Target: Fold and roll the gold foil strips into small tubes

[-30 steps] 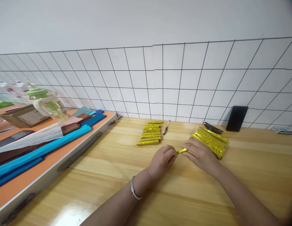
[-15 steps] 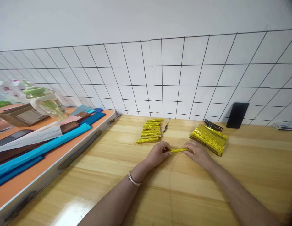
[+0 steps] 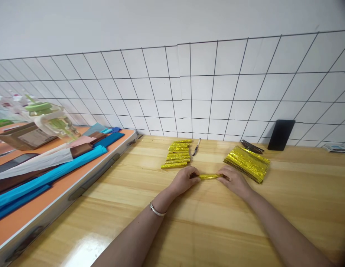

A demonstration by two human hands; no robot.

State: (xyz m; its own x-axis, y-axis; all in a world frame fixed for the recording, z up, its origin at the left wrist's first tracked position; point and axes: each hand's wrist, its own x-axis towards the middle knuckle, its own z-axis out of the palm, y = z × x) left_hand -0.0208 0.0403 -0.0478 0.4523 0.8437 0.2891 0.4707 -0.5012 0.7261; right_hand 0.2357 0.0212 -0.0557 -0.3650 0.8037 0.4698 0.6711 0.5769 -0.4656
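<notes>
A thin roll of gold foil paper [image 3: 210,177] lies across the wooden table [image 3: 205,230], held at both ends. My left hand [image 3: 184,180] pinches its left end and my right hand [image 3: 234,180] pinches its right end. A silver bangle sits on my left wrist. Just beyond my left hand lies a row of several finished gold foil rolls [image 3: 177,155]. A stack of flat gold foil sheets [image 3: 247,164] rests beyond my right hand.
A pen [image 3: 196,147] lies by the rolls. A black phone [image 3: 280,135] leans on the tiled wall, with a dark clip [image 3: 251,147] near it. At left an orange board [image 3: 30,215] carries blue, brown and white crepe paper, a cardboard box and a green-lidded bottle [image 3: 51,120].
The foil piece has gone from mostly hidden under my right hand to a stretched-out roll held by both ends. My hands have moved apart and slightly farther from me.
</notes>
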